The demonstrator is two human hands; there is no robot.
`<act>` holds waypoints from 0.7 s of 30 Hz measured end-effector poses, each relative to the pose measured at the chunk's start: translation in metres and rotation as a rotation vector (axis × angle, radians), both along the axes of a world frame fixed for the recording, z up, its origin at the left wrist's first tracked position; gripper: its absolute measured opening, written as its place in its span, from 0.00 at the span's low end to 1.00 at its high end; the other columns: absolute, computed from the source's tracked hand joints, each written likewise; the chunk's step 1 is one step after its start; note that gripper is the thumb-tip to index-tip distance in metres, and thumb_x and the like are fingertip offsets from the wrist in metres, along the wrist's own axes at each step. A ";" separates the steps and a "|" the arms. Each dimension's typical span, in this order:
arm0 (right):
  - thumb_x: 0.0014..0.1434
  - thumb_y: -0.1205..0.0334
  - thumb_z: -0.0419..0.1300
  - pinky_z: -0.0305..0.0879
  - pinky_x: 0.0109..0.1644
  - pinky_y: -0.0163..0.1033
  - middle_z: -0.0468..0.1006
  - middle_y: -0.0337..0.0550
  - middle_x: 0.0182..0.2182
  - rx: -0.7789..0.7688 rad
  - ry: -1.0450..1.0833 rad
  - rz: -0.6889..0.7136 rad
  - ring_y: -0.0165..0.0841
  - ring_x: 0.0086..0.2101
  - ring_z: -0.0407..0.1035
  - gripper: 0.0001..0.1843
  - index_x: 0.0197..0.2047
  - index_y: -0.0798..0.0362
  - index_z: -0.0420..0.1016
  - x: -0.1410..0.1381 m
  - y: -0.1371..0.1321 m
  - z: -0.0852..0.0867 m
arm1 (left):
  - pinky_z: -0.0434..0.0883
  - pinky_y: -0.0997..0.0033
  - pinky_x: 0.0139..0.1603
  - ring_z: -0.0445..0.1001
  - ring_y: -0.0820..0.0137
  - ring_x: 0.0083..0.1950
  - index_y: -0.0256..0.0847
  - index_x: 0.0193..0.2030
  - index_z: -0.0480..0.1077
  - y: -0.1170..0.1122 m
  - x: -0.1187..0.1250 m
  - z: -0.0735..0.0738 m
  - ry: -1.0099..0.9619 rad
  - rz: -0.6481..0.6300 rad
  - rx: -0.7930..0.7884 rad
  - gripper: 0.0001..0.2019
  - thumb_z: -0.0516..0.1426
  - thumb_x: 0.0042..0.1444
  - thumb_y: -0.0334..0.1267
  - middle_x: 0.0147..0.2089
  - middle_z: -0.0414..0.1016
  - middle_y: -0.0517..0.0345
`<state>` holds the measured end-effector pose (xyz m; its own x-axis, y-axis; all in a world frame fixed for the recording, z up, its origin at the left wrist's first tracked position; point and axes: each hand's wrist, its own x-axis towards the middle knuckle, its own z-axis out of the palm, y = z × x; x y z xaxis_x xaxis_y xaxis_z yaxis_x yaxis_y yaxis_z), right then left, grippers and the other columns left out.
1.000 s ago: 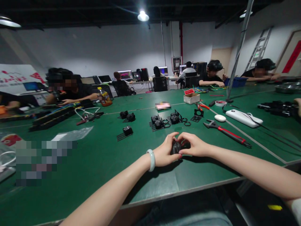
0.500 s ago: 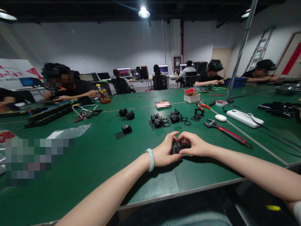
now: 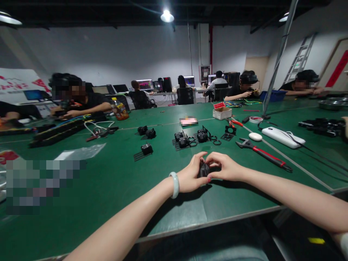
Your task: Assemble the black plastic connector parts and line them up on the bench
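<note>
Between my two hands, low over the near part of the green table (image 3: 108, 203), is a small black plastic part (image 3: 204, 169). My left hand (image 3: 191, 174) grips it from the left, thumb in front and fingers behind. My right hand (image 3: 224, 166) pinches it from the right with curled fingers. The fingers hide much of its shape. Beyond my hands lie similar black parts (image 3: 181, 139) on slotted plates, with black rings (image 3: 193, 142) beside them. Another black part (image 3: 146, 149) sits to the left, and a bracket with a round hole (image 3: 230, 132) stands farther right.
Right of my hands lie an adjustable wrench (image 3: 265, 154), a white oval object (image 3: 255, 136) and a white power strip (image 3: 283, 137). A metal pole (image 3: 278, 58) rises behind. A small box (image 3: 222, 112) and a bottle (image 3: 119, 109) stand farther back. Co-workers sit around the table.
Both hands stay almost in place around the black part, with only a very slight shift. At the far right edge, a bit of another person's hand has come into view.
</note>
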<state>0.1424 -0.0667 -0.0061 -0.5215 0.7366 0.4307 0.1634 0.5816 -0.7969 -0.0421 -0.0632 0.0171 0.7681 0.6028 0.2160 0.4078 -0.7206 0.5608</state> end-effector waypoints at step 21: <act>0.43 0.62 0.62 0.65 0.43 0.41 0.65 0.44 0.39 0.245 -0.143 -0.046 0.34 0.41 0.63 0.20 0.41 0.52 0.65 0.003 -0.003 0.006 | 0.59 0.58 0.50 0.60 0.64 0.48 0.38 0.56 0.41 0.002 0.001 -0.005 -0.080 0.017 -0.031 0.34 0.56 0.45 0.36 0.46 0.56 0.50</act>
